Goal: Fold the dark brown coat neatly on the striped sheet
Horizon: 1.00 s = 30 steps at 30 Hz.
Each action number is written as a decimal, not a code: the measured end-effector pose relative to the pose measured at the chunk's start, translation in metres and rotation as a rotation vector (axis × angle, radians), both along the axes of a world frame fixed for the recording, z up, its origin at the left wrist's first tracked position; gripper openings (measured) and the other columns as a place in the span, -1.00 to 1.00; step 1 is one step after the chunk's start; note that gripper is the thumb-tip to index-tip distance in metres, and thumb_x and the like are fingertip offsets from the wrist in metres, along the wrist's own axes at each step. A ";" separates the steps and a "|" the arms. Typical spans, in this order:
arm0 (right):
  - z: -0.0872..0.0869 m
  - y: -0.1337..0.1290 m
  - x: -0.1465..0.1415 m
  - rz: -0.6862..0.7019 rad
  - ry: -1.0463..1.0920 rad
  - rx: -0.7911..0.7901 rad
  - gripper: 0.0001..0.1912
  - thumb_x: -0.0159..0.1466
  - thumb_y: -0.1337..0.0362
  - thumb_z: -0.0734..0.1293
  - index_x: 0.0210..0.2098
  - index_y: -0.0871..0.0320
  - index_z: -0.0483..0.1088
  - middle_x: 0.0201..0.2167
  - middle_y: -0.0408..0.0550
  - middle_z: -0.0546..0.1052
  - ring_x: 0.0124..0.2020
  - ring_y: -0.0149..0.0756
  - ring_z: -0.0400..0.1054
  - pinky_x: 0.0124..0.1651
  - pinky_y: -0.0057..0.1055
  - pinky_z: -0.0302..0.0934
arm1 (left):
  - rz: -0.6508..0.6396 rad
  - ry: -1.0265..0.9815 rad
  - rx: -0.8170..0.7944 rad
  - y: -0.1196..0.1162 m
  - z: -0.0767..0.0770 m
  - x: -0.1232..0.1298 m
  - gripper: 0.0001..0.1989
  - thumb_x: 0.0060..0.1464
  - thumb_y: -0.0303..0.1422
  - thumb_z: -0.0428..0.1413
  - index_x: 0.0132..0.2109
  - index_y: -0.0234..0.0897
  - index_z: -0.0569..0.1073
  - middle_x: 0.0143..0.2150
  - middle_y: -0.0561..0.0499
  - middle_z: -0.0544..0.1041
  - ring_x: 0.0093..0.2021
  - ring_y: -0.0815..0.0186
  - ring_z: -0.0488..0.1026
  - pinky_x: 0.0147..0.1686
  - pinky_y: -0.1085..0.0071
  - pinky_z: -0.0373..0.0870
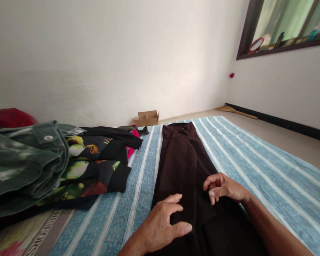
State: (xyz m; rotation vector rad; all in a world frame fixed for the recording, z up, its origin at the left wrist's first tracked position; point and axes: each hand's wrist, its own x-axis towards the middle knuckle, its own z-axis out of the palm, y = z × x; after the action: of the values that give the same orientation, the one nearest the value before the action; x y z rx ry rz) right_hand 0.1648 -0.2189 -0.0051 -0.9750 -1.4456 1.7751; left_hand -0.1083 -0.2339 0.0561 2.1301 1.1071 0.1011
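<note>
A dark brown garment (pixel 180 156) lies lengthwise on a blue and white striped bed sheet (pixel 258 174), its lower part running out of view at the bottom. Over its left side is my left hand (pixel 164 224), fingers apart, with nothing in it. My right hand (pixel 220 188) is above the garment's right edge, its fingers curled loosely with gaps between them and no cloth visibly gripped. Whether either hand presses on the fabric is hard to tell.
Left of the garment is a heap of clothes with a green denim piece (pixel 24 156) and a black fruit-print piece (pixel 96 177). A cardboard box (pixel 148 119) stands beyond the bed. A broom (pixel 237 111) lies by the right wall.
</note>
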 end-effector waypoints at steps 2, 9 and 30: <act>-0.001 0.000 0.000 0.000 0.007 0.003 -0.67 0.05 0.20 0.43 -0.26 0.29 0.39 -0.55 -0.04 0.55 -0.56 -0.43 0.38 -0.50 -0.55 0.15 | 0.006 -0.005 0.009 0.000 -0.001 0.000 -0.48 -0.06 -0.10 0.13 -0.01 -0.36 0.46 0.24 -0.20 0.21 0.22 0.11 0.17 0.17 0.22 0.11; -0.003 0.001 0.000 0.008 0.006 0.005 -0.66 0.05 0.19 0.43 -0.26 0.30 0.38 -0.55 -0.03 0.55 -0.56 -0.42 0.38 -0.50 -0.55 0.14 | 0.020 -0.019 0.047 0.001 -0.008 0.000 -0.64 -0.03 -0.28 0.11 -0.06 -0.27 0.50 0.22 -0.10 0.26 0.21 0.17 0.19 0.16 0.28 0.13; -0.003 0.004 -0.007 -0.029 0.050 0.004 -0.66 0.00 0.20 0.45 -0.30 0.30 0.40 -0.59 -0.05 0.53 -0.60 -0.41 0.39 -0.55 -0.57 0.12 | 0.189 -0.040 0.446 0.098 0.018 0.084 -0.82 -0.01 -0.28 0.08 -0.45 -0.26 0.49 -0.47 0.03 0.49 -0.41 0.32 0.42 -0.38 0.46 0.24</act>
State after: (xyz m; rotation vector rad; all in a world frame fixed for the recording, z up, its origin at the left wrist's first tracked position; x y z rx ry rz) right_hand 0.1575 -0.2144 -0.0079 -0.9383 -1.3961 1.7627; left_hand -0.0245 -0.1363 0.0741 2.3862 1.3572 0.5197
